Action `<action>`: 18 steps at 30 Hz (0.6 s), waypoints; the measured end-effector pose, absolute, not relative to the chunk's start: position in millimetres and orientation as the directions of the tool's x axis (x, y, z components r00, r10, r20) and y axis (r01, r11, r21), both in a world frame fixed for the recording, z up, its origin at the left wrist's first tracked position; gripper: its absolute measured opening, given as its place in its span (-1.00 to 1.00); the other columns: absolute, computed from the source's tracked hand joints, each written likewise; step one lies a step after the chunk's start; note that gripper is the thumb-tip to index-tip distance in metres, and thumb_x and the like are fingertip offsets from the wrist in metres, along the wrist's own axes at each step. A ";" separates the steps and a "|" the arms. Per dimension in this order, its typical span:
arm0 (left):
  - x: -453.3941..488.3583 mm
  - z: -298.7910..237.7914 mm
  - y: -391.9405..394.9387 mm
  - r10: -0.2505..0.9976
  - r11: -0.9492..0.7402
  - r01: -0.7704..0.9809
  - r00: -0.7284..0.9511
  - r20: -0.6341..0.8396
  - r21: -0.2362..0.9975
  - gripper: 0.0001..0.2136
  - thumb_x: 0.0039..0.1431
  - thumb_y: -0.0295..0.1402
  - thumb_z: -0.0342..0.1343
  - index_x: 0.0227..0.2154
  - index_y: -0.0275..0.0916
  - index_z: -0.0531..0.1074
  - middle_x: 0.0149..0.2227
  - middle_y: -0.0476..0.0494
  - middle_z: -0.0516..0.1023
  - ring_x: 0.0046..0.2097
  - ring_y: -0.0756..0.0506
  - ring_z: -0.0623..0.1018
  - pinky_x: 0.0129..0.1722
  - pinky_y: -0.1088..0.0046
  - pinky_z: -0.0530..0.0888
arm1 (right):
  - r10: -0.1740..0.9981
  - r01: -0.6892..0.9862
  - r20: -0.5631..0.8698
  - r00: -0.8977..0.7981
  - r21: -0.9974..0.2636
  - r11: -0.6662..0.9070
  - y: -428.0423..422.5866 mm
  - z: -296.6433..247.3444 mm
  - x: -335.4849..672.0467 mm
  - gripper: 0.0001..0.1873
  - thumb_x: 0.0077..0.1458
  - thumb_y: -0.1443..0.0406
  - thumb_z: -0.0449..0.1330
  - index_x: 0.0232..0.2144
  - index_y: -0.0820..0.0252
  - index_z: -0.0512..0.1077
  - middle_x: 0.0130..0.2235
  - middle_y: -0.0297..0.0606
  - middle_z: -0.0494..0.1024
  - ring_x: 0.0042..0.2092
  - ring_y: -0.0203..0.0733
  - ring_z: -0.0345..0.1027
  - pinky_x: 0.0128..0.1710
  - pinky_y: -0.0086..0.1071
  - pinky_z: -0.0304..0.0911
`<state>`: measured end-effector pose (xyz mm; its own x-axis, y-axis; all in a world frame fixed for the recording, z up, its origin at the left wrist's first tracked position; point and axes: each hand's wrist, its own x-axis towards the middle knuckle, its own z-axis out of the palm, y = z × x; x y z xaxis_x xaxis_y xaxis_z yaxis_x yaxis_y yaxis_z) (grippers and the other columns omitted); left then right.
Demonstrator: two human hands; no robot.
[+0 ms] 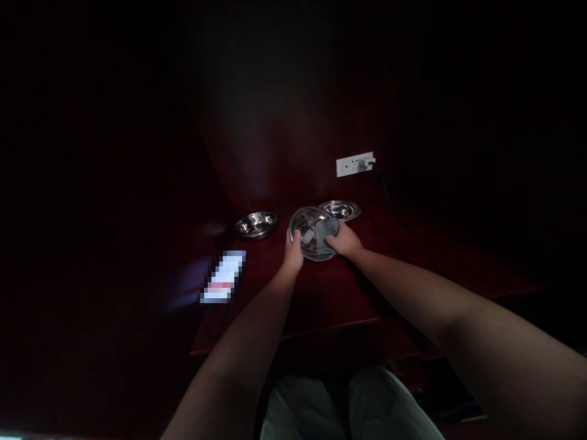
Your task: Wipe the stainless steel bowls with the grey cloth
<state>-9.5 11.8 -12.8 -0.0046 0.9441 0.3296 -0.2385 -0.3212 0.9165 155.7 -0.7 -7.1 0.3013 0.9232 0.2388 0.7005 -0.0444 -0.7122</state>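
Note:
In the middle of the head view, a shiny steel bowl (300, 220) is tilted toward me above the dark red table. My left hand (294, 249) grips its left rim, thumb on the inner side. A grey-blue cloth (326, 234) is pressed against the right part of the bowl by my right hand (345, 239), whose fingers are closed round it. Behind the bowl, on the right, lie stacked steel dishes (342, 210), partly covered by the bowl and the cloth. Another small stack of steel bowls (255, 225) stands to the left.
A lit phone (224, 278), its screen blurred, lies at the table's left with a cable near it. On the back wall is a white socket (354, 164) with a plug and a dark cord running down. The table's front edge (330, 329) is close to my knees. Surroundings are very dark.

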 end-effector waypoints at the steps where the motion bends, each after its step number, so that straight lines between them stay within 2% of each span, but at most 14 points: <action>1: -9.5 -13.0 12.0 0.942 -0.325 -0.244 -0.001 0.335 0.914 -0.61 0.14 -0.13 0.01 -0.02 -0.20 0.33 0.02 -0.17 0.43 0.07 -0.14 0.40 0.11 0.32 0.23 | 0.922 0.699 0.240 0.303 -0.713 -0.044 -0.2 -7.7 155.9 -0.48 -0.12 0.21 0.14 -0.04 0.24 0.31 -0.13 -0.05 0.51 -0.11 -0.01 0.41 -0.09 -0.28 0.27; 8: -7.5 -14.1 12.2 0.942 -0.319 -0.283 0.014 0.336 0.905 -0.59 0.15 -0.15 0.00 0.03 -0.18 0.28 0.03 -0.16 0.42 0.08 -0.14 0.39 0.12 0.32 0.24 | 0.912 0.681 0.271 0.308 -0.733 -0.012 2.3 -12.7 157.8 -0.49 -0.13 0.22 0.14 -0.06 0.21 0.32 -0.09 -0.08 0.49 -0.06 -0.01 0.38 -0.05 -0.27 0.25; 14: -8.0 -13.9 3.1 0.929 -0.353 -0.276 0.008 0.369 0.894 -0.55 0.14 -0.10 0.01 0.07 -0.15 0.25 0.07 -0.15 0.38 0.12 -0.13 0.35 0.15 0.33 0.19 | 0.895 0.615 0.316 0.315 -0.786 0.061 2.4 -14.6 159.5 -0.52 -0.17 0.27 0.14 -0.11 0.23 0.34 -0.13 -0.10 0.50 -0.11 -0.04 0.40 -0.08 -0.26 0.27; 16: -9.1 -11.6 -3.8 0.896 -0.415 -0.271 0.046 0.442 0.869 -0.49 0.13 -0.10 0.03 0.12 -0.15 0.19 0.16 -0.14 0.28 0.19 -0.12 0.26 0.19 0.35 0.12 | 0.884 0.586 0.341 0.321 -0.804 0.097 2.6 -15.4 160.3 -0.53 -0.16 0.29 0.11 -0.11 0.23 0.33 -0.14 -0.12 0.51 -0.13 -0.08 0.41 -0.10 -0.28 0.28; 18: -9.0 -8.0 -10.8 0.854 -0.447 -0.279 0.151 0.498 0.850 -0.39 0.12 -0.12 0.06 0.20 -0.15 0.04 0.20 -0.17 0.22 0.22 -0.13 0.23 0.21 0.31 0.10 | 0.867 0.558 0.368 0.336 -0.819 0.132 2.9 -16.5 161.3 -0.55 -0.15 0.30 0.08 -0.12 0.26 0.31 -0.14 -0.11 0.50 -0.13 -0.11 0.41 -0.10 -0.29 0.29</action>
